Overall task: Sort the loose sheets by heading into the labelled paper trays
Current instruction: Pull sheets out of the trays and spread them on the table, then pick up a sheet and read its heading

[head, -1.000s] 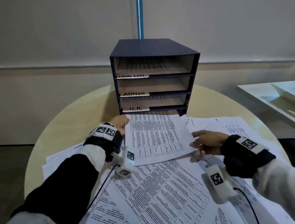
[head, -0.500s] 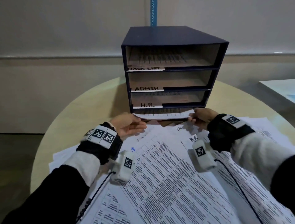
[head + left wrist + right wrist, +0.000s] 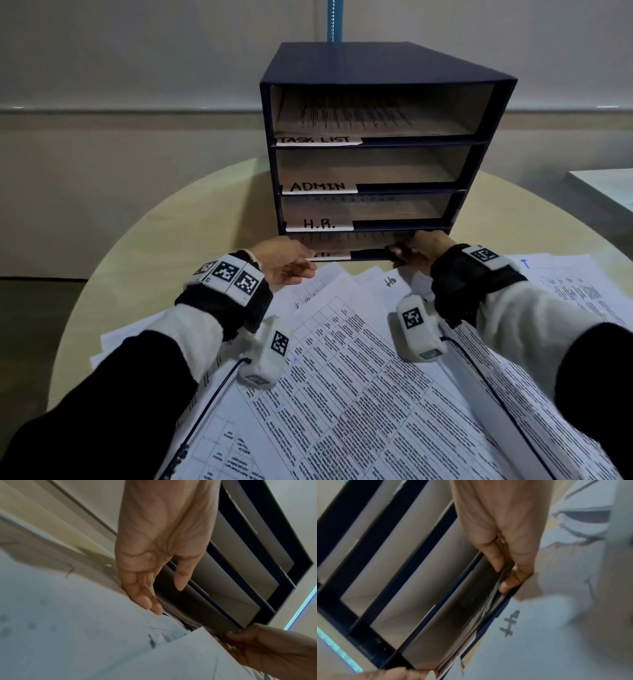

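Observation:
A dark blue tray unit (image 3: pixel 387 68) stands on the round table, with slots labelled TASK LIST, ADMIN and H.R. and a bottom slot whose label is partly hidden. A printed sheet (image 3: pixel 342 238) lies inside the bottom slot. My right hand (image 3: pixel 407 250) is at that slot's right end; in the right wrist view a finger and thumb (image 3: pixel 503 577) pinch the sheet's edge (image 3: pixel 488 601). My left hand (image 3: pixel 301 263) is at the slot's left end, fingers straight and thumb apart (image 3: pixel 167 597), holding nothing. Loose printed sheets (image 3: pixel 342 377) cover the table in front of me.
The beige round table (image 3: pixel 205 212) shows bare to the left of the tray unit. A sheet with a handwritten heading (image 3: pixel 388 282) lies just before the unit. A white surface (image 3: pixel 609 192) sits off to the right. A blue pole (image 3: pixel 330 20) rises behind the unit.
Both hands carried the sheet from the table forward to the bottom slot. It has slid from sticking out of the front to lying almost fully inside.

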A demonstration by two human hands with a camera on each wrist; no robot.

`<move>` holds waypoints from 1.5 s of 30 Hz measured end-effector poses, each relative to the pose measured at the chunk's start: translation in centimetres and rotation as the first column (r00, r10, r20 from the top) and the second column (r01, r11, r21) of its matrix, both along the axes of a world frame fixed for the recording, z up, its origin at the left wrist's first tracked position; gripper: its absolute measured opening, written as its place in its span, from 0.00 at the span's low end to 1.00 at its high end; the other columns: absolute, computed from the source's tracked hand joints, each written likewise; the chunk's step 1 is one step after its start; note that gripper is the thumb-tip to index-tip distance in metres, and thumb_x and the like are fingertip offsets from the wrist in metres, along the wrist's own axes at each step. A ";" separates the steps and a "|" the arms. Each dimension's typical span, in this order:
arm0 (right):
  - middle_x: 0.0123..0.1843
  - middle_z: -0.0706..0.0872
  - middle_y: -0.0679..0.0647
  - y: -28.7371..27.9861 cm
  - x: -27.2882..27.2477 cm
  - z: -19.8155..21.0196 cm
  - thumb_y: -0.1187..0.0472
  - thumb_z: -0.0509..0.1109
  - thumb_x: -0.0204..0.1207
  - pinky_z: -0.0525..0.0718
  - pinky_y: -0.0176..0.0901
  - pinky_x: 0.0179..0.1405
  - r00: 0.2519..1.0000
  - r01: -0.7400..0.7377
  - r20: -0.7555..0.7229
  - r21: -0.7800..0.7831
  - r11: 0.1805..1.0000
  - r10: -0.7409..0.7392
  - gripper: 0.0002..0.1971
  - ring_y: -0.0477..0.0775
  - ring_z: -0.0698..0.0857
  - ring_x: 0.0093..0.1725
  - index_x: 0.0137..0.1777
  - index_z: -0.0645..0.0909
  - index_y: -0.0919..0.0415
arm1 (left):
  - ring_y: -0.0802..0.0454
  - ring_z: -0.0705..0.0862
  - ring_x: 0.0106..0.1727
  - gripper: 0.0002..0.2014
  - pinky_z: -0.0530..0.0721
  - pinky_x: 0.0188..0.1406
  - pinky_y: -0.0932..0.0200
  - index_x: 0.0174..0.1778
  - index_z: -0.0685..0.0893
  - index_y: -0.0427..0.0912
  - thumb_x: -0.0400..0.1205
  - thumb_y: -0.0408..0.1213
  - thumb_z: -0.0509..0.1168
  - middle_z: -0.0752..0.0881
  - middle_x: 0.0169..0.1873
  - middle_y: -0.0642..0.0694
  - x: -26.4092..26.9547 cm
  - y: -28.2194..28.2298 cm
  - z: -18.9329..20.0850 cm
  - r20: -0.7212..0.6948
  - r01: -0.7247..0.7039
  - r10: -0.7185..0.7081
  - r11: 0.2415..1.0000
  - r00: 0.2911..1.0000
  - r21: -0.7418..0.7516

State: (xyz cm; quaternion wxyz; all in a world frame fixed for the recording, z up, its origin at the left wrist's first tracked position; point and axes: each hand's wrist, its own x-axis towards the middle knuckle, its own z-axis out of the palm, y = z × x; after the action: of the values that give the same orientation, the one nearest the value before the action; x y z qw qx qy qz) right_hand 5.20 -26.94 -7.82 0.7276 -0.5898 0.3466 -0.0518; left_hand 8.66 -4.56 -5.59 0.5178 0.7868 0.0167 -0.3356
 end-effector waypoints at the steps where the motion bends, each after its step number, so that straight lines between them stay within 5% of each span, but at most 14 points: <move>1: 0.62 0.77 0.70 0.0 -0.1 0.1 0.77 0.52 0.81 0.83 0.38 0.17 1.000 -0.015 -0.003 0.003 1.000 0.015 0.08 0.62 0.83 0.44 0.57 0.68 0.71 | 0.57 0.81 0.34 0.07 0.77 0.29 0.67 0.52 0.78 0.35 0.85 0.35 0.60 0.83 0.34 0.46 0.0 -0.1 0.1 0.005 0.017 -0.017 1.000 1.000 0.019; 5: 0.66 0.77 0.65 0.1 -1.2 1.0 0.76 0.53 0.81 0.80 0.38 0.24 0.987 -0.161 -0.018 0.010 0.987 0.161 0.05 0.68 0.83 0.43 0.52 0.67 0.68 | 0.55 0.77 0.32 0.05 0.77 0.21 0.67 0.44 0.74 0.38 0.84 0.34 0.59 0.77 0.32 0.46 -0.4 -0.7 0.4 0.042 0.076 -0.081 0.991 0.996 0.113; 8: 0.47 0.79 0.62 -0.2 -2.0 1.8 0.73 0.58 0.80 0.82 0.36 0.24 0.942 -0.333 -0.102 -0.182 0.925 0.319 0.05 0.57 0.78 0.35 0.44 0.73 0.67 | 0.51 0.76 0.41 0.11 0.74 0.28 0.64 0.58 0.76 0.35 0.83 0.36 0.60 0.75 0.43 0.44 -0.7 -1.1 0.6 0.201 0.150 -0.214 0.945 0.956 0.292; 11: 0.47 0.80 0.61 -0.1 -2.3 2.3 0.68 0.62 0.79 0.77 0.42 0.42 0.812 -0.580 -0.348 -0.578 0.574 0.469 0.08 0.57 0.79 0.45 0.51 0.82 0.70 | 0.54 0.73 0.36 0.11 0.69 0.28 0.62 0.45 0.76 0.36 0.84 0.41 0.57 0.74 0.43 0.43 -1.4 -1.9 1.1 0.252 0.253 -0.477 0.761 0.842 0.597; 13: 0.56 0.83 0.59 0.5 -2.3 2.3 0.64 0.62 0.79 0.77 0.45 0.56 0.699 -0.697 -0.539 -0.661 0.278 0.469 0.13 0.59 0.80 0.56 0.61 0.81 0.65 | 0.48 0.79 0.48 0.16 0.75 0.42 0.59 0.42 0.78 0.36 0.85 0.45 0.54 0.77 0.51 0.37 -1.6 -2.6 1.2 0.202 0.281 -0.574 0.641 0.794 0.715; 15: 0.67 0.79 0.58 0.7 -1.9 2.0 0.59 0.61 0.80 0.74 0.46 0.66 0.641 -0.744 -0.639 -0.653 0.141 0.424 0.16 0.60 0.76 0.66 0.66 0.79 0.56 | 0.40 0.73 0.67 0.20 0.73 0.61 0.54 0.48 0.81 0.36 0.85 0.50 0.52 0.74 0.66 0.34 -1.6 -2.8 1.0 0.151 0.290 -0.621 0.550 0.769 0.783; 16: 0.70 0.77 0.57 0.7 -1.7 1.9 0.57 0.61 0.80 0.72 0.46 0.69 0.632 -0.751 -0.660 -0.650 0.112 0.405 0.16 0.60 0.74 0.69 0.67 0.78 0.53 | 0.40 0.74 0.66 0.21 0.73 0.60 0.54 0.43 0.80 0.38 0.85 0.52 0.51 0.76 0.65 0.35 -1.5 -2.8 1.0 0.142 0.294 -0.629 0.536 0.764 0.791; 19: 0.71 0.76 0.58 0.4 -1.0 1.6 0.59 0.62 0.80 0.69 0.43 0.69 0.616 -0.764 -0.660 -0.633 0.125 0.429 0.16 0.60 0.73 0.70 0.67 0.77 0.57 | 0.44 0.79 0.55 0.21 0.76 0.54 0.56 0.40 0.79 0.39 0.86 0.52 0.51 0.81 0.57 0.38 -1.2 -2.8 1.2 0.142 0.307 -0.637 0.540 0.758 0.784; 22: 0.69 0.78 0.58 0.4 -0.6 1.6 0.60 0.63 0.80 0.71 0.38 0.63 0.631 -0.756 -0.629 -0.629 0.180 0.455 0.17 0.58 0.76 0.68 0.67 0.78 0.58 | 0.42 0.77 0.63 0.21 0.75 0.59 0.55 0.56 0.79 0.36 0.86 0.50 0.50 0.78 0.66 0.37 -0.8 -2.8 1.1 0.135 0.311 -0.633 0.542 0.762 0.781; 28: 0.72 0.75 0.55 0.6 -0.7 1.7 0.58 0.63 0.80 0.70 0.41 0.68 0.606 -0.770 -0.645 -0.622 0.141 0.465 0.19 0.57 0.74 0.70 0.71 0.75 0.57 | 0.42 0.74 0.70 0.25 0.72 0.64 0.57 0.68 0.74 0.33 0.87 0.50 0.48 0.74 0.71 0.38 -0.8 -2.8 1.1 0.129 0.311 -0.641 0.526 0.757 0.791; 32: 0.72 0.76 0.58 0.8 -1.9 2.8 0.61 0.62 0.81 0.71 0.42 0.67 0.596 -0.772 -0.636 -0.622 0.130 0.491 0.19 0.59 0.75 0.70 0.71 0.74 0.63 | 0.41 0.78 0.59 0.22 0.74 0.55 0.57 0.58 0.79 0.35 0.86 0.51 0.51 0.79 0.64 0.35 -1.2 -2.7 1.3 0.134 0.321 -0.645 0.537 0.753 0.780; 36: 0.69 0.79 0.60 0.5 -3.9 4.4 0.63 0.61 0.81 0.70 0.46 0.69 0.594 -0.755 -0.609 -0.648 0.103 0.525 0.16 0.61 0.76 0.69 0.66 0.77 0.68 | 0.38 0.77 0.67 0.27 0.76 0.56 0.54 0.69 0.74 0.28 0.86 0.49 0.53 0.77 0.68 0.33 -2.7 -3.2 2.1 0.197 0.328 -0.641 0.603 0.741 0.727; 41: 0.66 0.81 0.52 -1.0 -8.6 6.2 0.60 0.61 0.82 0.70 0.42 0.68 0.603 -0.731 -0.590 -0.678 0.075 0.538 0.16 0.54 0.77 0.68 0.68 0.77 0.58 | 0.52 0.73 0.37 0.12 0.68 0.34 0.60 0.44 0.75 0.43 0.84 0.48 0.57 0.76 0.41 0.46 -6.4 -5.7 3.2 0.289 0.391 -0.619 0.726 0.730 0.565; 45: 0.67 0.80 0.52 -2.3 -12.2 5.8 0.55 0.65 0.79 0.69 0.38 0.64 0.607 -0.741 -0.660 -0.671 0.016 0.442 0.17 0.52 0.77 0.66 0.67 0.78 0.54 | 0.51 0.73 0.32 0.15 0.69 0.31 0.60 0.41 0.79 0.39 0.84 0.47 0.58 0.77 0.35 0.45 -8.7 -7.9 2.6 0.224 0.448 -0.604 0.749 0.765 0.489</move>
State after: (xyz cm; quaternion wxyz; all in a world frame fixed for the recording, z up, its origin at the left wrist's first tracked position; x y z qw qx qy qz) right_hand -7.01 -29.25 -2.06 0.1549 -0.9736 0.0617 0.1560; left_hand -0.08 -12.44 -2.95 0.2174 0.8961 -0.2380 -0.3050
